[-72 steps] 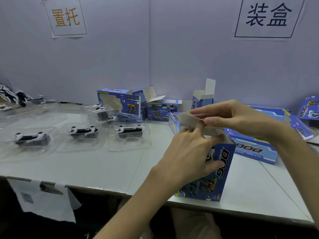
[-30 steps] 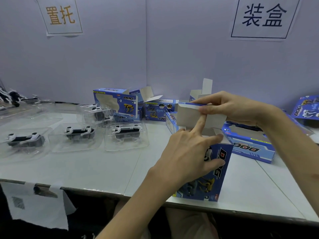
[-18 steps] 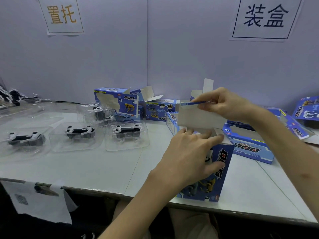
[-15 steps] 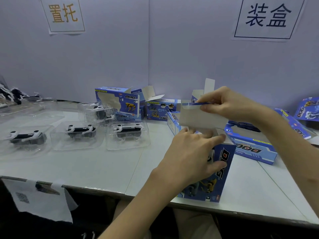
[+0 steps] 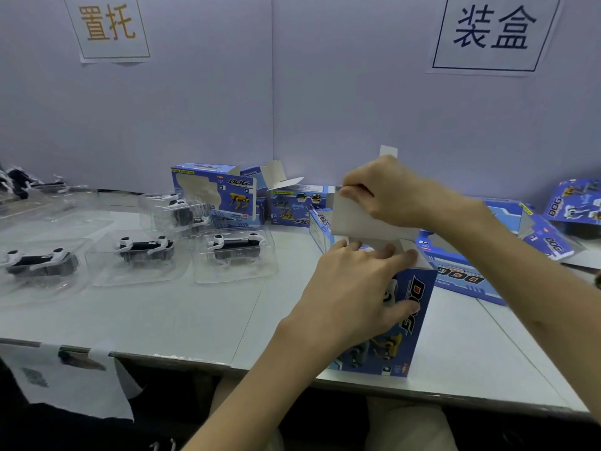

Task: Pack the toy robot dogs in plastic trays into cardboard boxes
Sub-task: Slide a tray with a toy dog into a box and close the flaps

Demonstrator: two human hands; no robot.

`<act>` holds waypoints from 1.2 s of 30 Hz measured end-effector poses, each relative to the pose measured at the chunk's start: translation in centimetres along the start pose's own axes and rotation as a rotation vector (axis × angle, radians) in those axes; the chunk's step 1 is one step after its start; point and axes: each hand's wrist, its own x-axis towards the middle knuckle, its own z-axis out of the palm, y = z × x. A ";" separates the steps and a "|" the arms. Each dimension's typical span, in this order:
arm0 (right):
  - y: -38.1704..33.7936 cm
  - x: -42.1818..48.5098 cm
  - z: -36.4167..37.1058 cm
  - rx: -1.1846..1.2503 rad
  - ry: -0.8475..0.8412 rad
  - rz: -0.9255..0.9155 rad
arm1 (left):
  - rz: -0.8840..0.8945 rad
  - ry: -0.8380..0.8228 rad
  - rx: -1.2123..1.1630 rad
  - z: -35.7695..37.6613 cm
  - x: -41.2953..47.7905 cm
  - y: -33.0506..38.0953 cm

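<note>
A blue cardboard box (image 5: 400,333) printed "DOG" stands on end near the table's front edge. My left hand (image 5: 354,288) grips its upper part, fingers at the open top and thumb on the printed face. My right hand (image 5: 387,190) pinches the box's white top flap (image 5: 361,222) and holds it bent over the opening. What is inside the box is hidden. Three clear plastic trays with black-and-white toy robot dogs lie in a row to the left: the nearest tray (image 5: 235,255), the middle tray (image 5: 143,255) and the left tray (image 5: 39,265).
Further blue boxes stand at the back: an upright box (image 5: 214,193), an open-flapped box (image 5: 296,209), and flat boxes at right (image 5: 465,271). Another tray with a dog (image 5: 175,209) sits behind the row. The white table (image 5: 182,314) ends just below my wrists.
My right hand has bent the white flap further down over the box top, its fingers now curled on the flap's edge. My left hand keeps its hold on the box.
</note>
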 end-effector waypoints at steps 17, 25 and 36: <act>2.7 -5.6 -0.3 0.415 0.005 0.193 | 0.035 0.017 -0.018 0.5 0.2 -0.6; 1.2 -9.0 2.0 0.831 -0.210 0.135 | 0.051 0.070 -0.021 0.7 -0.1 -0.6; 2.2 -8.7 1.5 0.811 -0.265 0.114 | 0.080 0.458 -0.277 2.9 -4.3 0.5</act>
